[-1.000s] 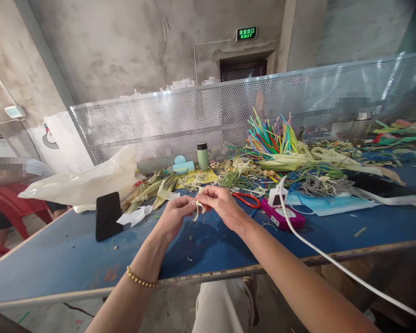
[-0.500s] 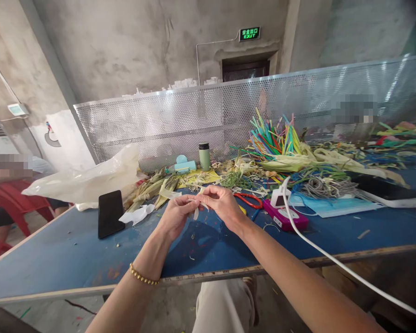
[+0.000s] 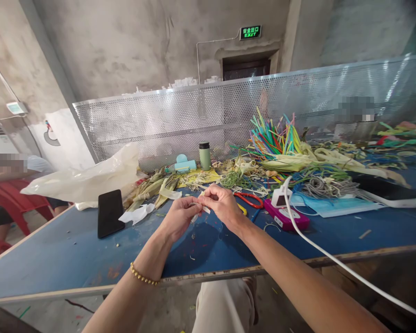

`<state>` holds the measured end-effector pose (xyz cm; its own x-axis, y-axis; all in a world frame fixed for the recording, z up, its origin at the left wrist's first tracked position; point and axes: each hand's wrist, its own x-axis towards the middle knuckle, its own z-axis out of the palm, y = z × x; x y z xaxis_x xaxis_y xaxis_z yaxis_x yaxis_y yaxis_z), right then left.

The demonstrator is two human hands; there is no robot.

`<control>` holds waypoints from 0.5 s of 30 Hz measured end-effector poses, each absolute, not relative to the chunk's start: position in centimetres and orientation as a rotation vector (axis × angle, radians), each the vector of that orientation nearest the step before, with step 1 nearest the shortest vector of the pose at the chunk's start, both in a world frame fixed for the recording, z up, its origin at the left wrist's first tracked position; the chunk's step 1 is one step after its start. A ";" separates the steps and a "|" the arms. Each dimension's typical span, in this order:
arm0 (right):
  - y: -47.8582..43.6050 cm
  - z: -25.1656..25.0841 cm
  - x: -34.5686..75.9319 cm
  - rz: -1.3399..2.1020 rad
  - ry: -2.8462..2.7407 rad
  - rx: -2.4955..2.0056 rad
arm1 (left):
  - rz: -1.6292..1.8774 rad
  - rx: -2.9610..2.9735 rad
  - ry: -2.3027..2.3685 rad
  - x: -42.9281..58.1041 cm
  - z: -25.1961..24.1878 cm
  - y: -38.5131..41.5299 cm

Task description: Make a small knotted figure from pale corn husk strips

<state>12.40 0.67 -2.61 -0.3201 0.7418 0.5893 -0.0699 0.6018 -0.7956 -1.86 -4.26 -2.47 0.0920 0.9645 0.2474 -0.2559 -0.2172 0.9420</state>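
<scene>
Above the blue table (image 3: pixel 69 259), both hands meet near the middle. Between thumb and fingers, my left hand (image 3: pixel 180 215) pinches a pale strip (image 3: pixel 205 209) that looks like corn husk. My right hand (image 3: pixel 222 203) is closed on the same strip from the other side, fingertips touching those of the left. Short pale ends stick out below the fingers; the rest is hidden in them. Just left of the hands lie a white crumpled piece (image 3: pixel 137 214) and a pale husk piece (image 3: pixel 169 190). Red-handled scissors (image 3: pixel 250 200) lie to the right.
A black phone (image 3: pixel 110 213) lies at left, near a large plastic bag (image 3: pixel 86 178). Behind stand a green bottle (image 3: pixel 204 156) and bundled coloured stems (image 3: pixel 275 136). At right are a magenta box (image 3: pixel 287 215), a white cable (image 3: pixel 327 252) and a blue mask (image 3: pixel 336 206). A person sits far left.
My fingers have shifted slightly on the pale strip, and its loose ends now point differently, one out to the right. Both hands stay in nearly the same place.
</scene>
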 end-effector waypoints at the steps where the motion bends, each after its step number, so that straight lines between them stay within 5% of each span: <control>1: 0.6 -2.5 12.4 0.889 -1.715 -0.560 | 1.384 1.244 0.811 -1.9 -2.5 -4.3; 15: 0.0 -1.9 12.4 1.123 -1.673 -0.556 | 1.323 1.275 0.766 -2.1 -2.5 -4.3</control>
